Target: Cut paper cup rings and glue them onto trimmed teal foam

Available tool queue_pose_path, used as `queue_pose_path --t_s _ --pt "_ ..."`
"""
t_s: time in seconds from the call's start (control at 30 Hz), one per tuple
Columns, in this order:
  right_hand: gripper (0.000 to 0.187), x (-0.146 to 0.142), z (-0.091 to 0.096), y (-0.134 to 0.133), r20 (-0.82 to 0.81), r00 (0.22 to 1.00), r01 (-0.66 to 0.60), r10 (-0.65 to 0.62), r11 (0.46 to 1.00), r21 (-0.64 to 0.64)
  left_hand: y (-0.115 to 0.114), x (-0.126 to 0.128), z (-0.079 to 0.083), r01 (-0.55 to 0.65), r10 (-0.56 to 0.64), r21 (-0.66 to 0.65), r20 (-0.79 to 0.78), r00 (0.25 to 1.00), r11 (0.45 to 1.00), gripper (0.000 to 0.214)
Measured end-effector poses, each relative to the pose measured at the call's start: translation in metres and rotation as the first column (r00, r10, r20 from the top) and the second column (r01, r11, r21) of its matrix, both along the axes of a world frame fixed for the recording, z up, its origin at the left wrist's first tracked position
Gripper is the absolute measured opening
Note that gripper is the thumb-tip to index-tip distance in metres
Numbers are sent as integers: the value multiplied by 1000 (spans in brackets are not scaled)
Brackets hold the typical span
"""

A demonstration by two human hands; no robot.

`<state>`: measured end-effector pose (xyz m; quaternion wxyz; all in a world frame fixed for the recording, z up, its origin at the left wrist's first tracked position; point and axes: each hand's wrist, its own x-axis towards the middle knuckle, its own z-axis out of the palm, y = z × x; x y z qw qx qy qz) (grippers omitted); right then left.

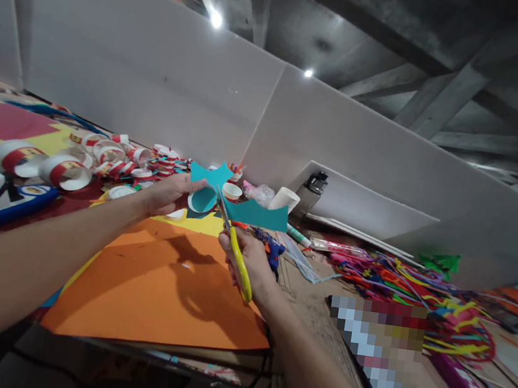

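My left hand (170, 194) pinches a sheet of teal paper (259, 213) together with a white ring (192, 204) that looks like a cut paper-cup rim. Teal paper shows through the ring's opening, and the sheet's upper edge is cut in curves. Yellow-handled scissors (240, 267) are gripped in my right hand (254, 262), blades pointing up at the teal paper just right of the ring. How far the blades are apart is hard to see. Both hands are raised above an orange sheet (140, 296), which catches their shadow.
Red-and-white paper rings (68, 172) crowd the left. Behind the hands stand stacked paper cups (285, 199) and a dark-capped bottle (310, 196). A blue glue gun (275, 247) lies beside my right hand. Colourful pipe cleaners (373, 272) and a blurred-out device (369, 355) are at right.
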<state>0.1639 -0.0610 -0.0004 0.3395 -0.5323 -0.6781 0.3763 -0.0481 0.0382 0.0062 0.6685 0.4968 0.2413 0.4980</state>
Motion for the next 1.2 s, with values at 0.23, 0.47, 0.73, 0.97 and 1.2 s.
queue_pose_path --t_s 0.23,0.47,0.73,0.97,1.2 --pt "38 -11 -6 -3 -189 977 73 -103 984 -160 -1 9 -2 -18 37 -168 109 993 986 27" --pt "44 -11 -17 3 -315 936 105 -157 979 -177 -11 28 -14 -31 84 -260 192 978 965 21" --pt "41 -6 -19 4 -208 977 38 -49 998 -56 -9 24 -10 -172 202 -209 130 971 963 20" --pt "37 1 -20 7 -117 993 -10 13 1000 29 -13 21 -5 -103 111 -148 45 993 984 20" --pt "37 2 -13 5 -59 998 5 -3 1000 21 -7 14 -7 -87 91 -118 28 995 989 19"
